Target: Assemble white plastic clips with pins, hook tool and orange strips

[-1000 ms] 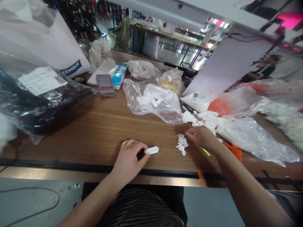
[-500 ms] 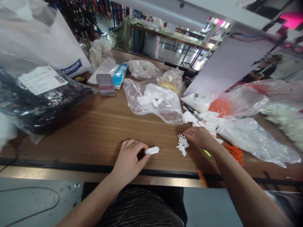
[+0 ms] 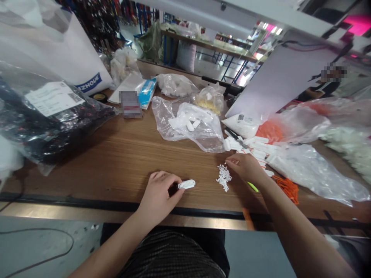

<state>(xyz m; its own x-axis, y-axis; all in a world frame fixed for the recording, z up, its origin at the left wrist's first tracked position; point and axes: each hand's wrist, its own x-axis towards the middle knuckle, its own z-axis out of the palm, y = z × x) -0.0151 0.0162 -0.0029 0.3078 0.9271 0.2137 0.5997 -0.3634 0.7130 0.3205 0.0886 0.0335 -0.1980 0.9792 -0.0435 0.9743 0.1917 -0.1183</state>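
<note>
L hand (image 3: 158, 197): fingers clenched on 1 white slotted plastic connector strip (image 3: 186, 184), near front edge of brown wood tabletop (image 3: 116, 166). 1 loose heap of tiny white plastic pcs (image 3: 223, 177), too many to count, just left of R hand (image 3: 245, 168). R fingers (image 3: 232, 163) curled, grasp unclear. Likely risk: R-hand bump scattering pcs off edge.

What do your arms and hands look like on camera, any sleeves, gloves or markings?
Both arms are bare from the wrist up the forearm, with no sleeves showing. The left hand and right hand wear no gloves, and I can see no watch, band or markings on them. The only clothing in view is a dark checked garment over the lap.
</note>
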